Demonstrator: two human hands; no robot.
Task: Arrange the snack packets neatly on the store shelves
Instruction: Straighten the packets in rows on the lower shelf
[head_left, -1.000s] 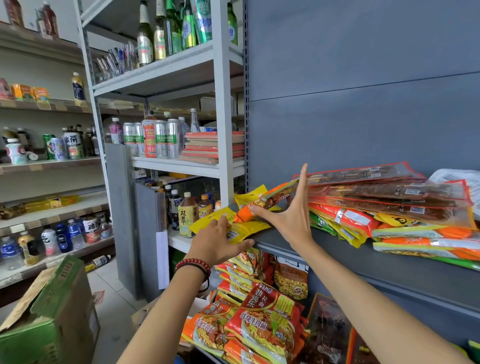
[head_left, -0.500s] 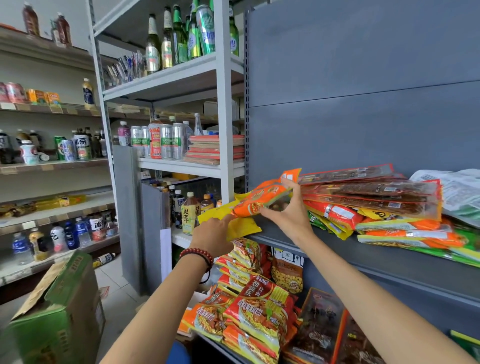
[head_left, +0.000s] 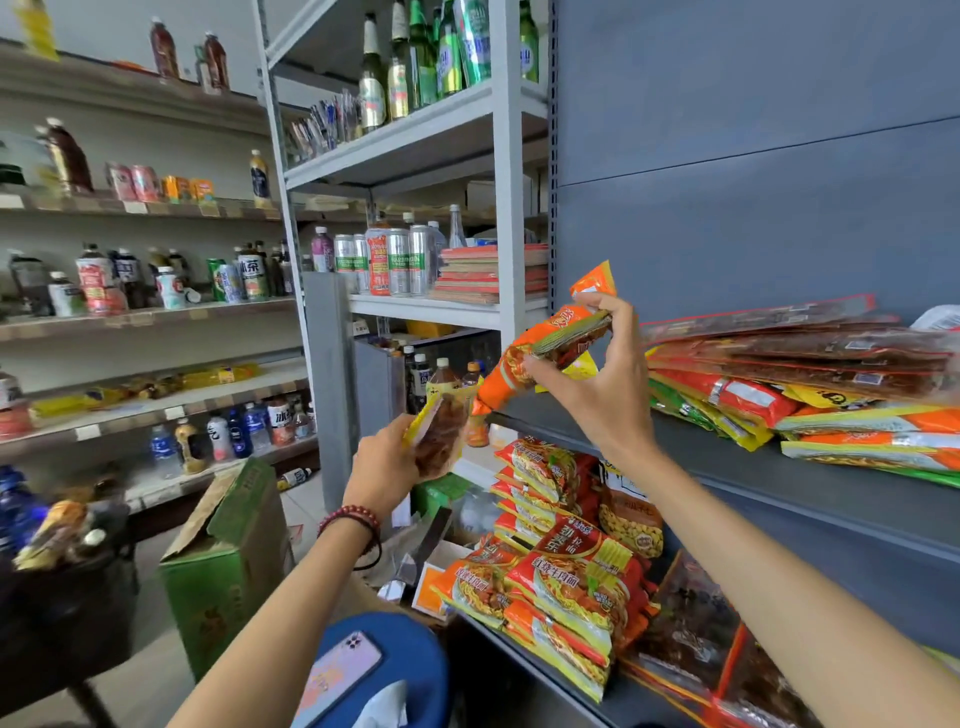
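My right hand (head_left: 602, 384) grips a bunch of orange snack packets (head_left: 540, 353), lifted off the left end of the grey shelf (head_left: 737, 467). My left hand (head_left: 387, 462) holds a yellow-edged packet with brown contents (head_left: 441, 441) lower down, out in front of the shelf's left edge. A loose pile of red, orange, yellow and green packets (head_left: 810, 395) lies on the grey shelf to the right. Orange noodle packets (head_left: 561, 577) are stacked on the shelf below.
A white metal rack (head_left: 506, 208) with bottles and cans stands left of the grey shelf. An open green carton (head_left: 228, 561) sits on the floor. A blue stool (head_left: 410, 660) with a phone (head_left: 337, 675) is below my arms. Drink shelves line the left wall.
My right hand went from pressing flat against the pile to gripping the orange packets and lifting them off the shelf. My left hand drew the yellow packet down and away from the shelf.
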